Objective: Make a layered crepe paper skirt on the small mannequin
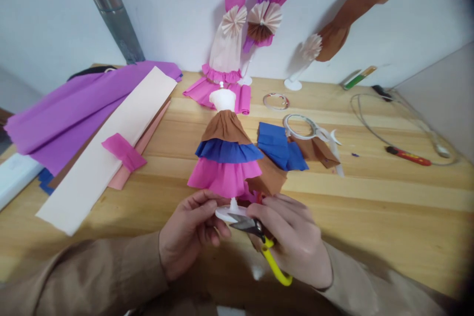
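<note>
At the centre of the frame, a small white dress form on a stand (pixel 224 100) stands upright on the pale wooden table (pixel 377 237). Its long axis runs nearly vertical in the frame, neck at the top, round white base (pixel 223 214) at the bottom; the tiered crepe-paper skirt (pixel 228 152) flares downward.

The left hand (pixel 190 229) pinches the left rim of the base between thumb and fingers. The right hand (pixel 298 239) is wrapped round yellow-handled scissors (pixel 249 226), blades seemingly together and pointing left in front of the base; some of its fingers are hidden.

As for progress, three skirt tiers are on: brown above, blue in the middle, bright pink below. The white torso is bare, so the upper part looks undone, judged against the pink-and-cream dressed form (pixel 228 54) at upper centre, which has a covered top and a pleated paper rosette (pixel 234 19). Folded blue crepe paper (pixel 273 139) lies right of the skirt; a long cream paper strip (pixel 111 143) lies at left.
</note>
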Tool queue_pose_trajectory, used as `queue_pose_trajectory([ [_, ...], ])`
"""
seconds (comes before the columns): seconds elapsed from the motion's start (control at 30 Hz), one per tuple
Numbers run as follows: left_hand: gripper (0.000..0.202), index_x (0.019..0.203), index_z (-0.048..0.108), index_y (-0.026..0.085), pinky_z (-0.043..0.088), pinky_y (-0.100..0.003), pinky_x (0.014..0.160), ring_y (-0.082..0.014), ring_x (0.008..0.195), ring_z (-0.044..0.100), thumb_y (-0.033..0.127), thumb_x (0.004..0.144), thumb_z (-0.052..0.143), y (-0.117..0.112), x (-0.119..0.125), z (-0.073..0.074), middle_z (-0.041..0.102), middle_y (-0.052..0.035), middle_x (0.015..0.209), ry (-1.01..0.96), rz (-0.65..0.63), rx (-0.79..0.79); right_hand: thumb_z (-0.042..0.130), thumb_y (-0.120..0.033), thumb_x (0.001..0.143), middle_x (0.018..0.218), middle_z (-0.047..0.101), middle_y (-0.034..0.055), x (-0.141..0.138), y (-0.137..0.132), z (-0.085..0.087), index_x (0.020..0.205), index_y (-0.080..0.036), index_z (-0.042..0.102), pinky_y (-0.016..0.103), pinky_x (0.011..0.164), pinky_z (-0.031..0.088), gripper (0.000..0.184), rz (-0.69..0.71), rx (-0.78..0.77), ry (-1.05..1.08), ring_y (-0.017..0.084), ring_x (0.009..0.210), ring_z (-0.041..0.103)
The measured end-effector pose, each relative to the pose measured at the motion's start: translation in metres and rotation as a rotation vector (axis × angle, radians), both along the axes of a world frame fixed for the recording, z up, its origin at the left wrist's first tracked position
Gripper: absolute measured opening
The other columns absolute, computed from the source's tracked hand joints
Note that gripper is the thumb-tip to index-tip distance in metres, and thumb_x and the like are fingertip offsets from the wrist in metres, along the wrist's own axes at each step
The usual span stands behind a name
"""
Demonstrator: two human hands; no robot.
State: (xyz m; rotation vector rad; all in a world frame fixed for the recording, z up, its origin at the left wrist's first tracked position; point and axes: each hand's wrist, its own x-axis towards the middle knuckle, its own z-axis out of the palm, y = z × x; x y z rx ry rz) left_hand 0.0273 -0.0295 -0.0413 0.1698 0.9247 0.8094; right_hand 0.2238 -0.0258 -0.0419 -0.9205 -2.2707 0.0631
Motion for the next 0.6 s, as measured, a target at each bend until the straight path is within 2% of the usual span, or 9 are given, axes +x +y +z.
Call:
queue_pose_trajectory([
  [0.1,0.037,0.078,0.072,0.014,0.042,-0.013,0.036,-0.0085,0.044,0.062,0.031,0.054,0.095,0.005,0.003,-0.001,0.073,-0.0005,0.071,-0.048,0.025,0.034,0.056,-0.01,0.082,0.063,0.05,-0.0005,0.002,0.002,-0.003,0.091,-0.015,0.06,0.029,0.053,0.035,0.011,-0.003,0.0,0.056,0.014,0.055,0.043],
  [0.17,0.035,0.076,0.071,0.014,0.037,-0.013,0.033,-0.0074,0.04,0.058,0.032,0.056,0.094,0.009,0.005,-0.003,0.069,0.0009,0.064,-0.06,0.015,0.061,0.057,-0.013,0.085,0.065,0.05,-0.0004,0.003,0.003,-0.004,0.093,-0.015,0.06,0.028,0.054,0.034,0.009,-0.009,0.015,0.083,0.014,0.056,0.042],
  [0.27,0.037,0.071,0.07,0.012,0.028,-0.014,0.032,-0.0044,0.033,0.046,0.038,0.056,0.093,0.018,0.008,-0.007,0.058,0.0031,0.048,-0.072,-0.044,0.101,0.053,-0.013,0.089,0.066,0.05,0.0014,0.006,0.004,-0.006,0.094,-0.014,0.061,0.029,0.056,0.036,0.01,-0.024,0.061,0.112,0.014,0.059,0.044],
  [0.33,0.039,0.066,0.068,0.011,0.025,-0.016,0.034,-0.003,0.031,0.04,0.04,0.055,0.092,0.024,0.009,-0.01,0.053,0.0042,0.045,-0.057,-0.079,0.152,0.048,-0.014,0.091,0.066,0.05,0.0022,0.009,0.005,-0.006,0.097,-0.013,0.063,0.03,0.056,0.036,0.015,-0.019,0.11,0.103,0.016,0.06,0.043],
  [0.47,0.036,0.062,0.061,0.013,0.016,-0.021,0.038,-0.002,0.034,0.031,0.039,0.061,0.087,0.038,0.011,-0.012,0.049,0.0055,0.046,0.055,-0.114,0.322,0.046,-0.016,0.093,0.064,0.05,0.0032,0.01,0.009,-0.003,0.099,-0.011,0.065,0.031,0.056,0.036,0.02,-0.009,0.197,0.029,0.018,0.06,0.044],
  [0.6,0.031,0.06,0.054,0.015,0.02,-0.021,0.046,-0.0035,0.046,0.028,0.025,0.057,0.083,0.053,0.012,-0.006,0.042,0.0074,0.051,0.237,-0.107,0.421,0.046,-0.005,0.085,0.06,0.05,0.0024,0.006,0.016,-0.003,0.091,-0.011,0.065,0.03,0.054,0.033,0.021,-0.003,0.256,-0.02,0.017,0.058,0.045],
])
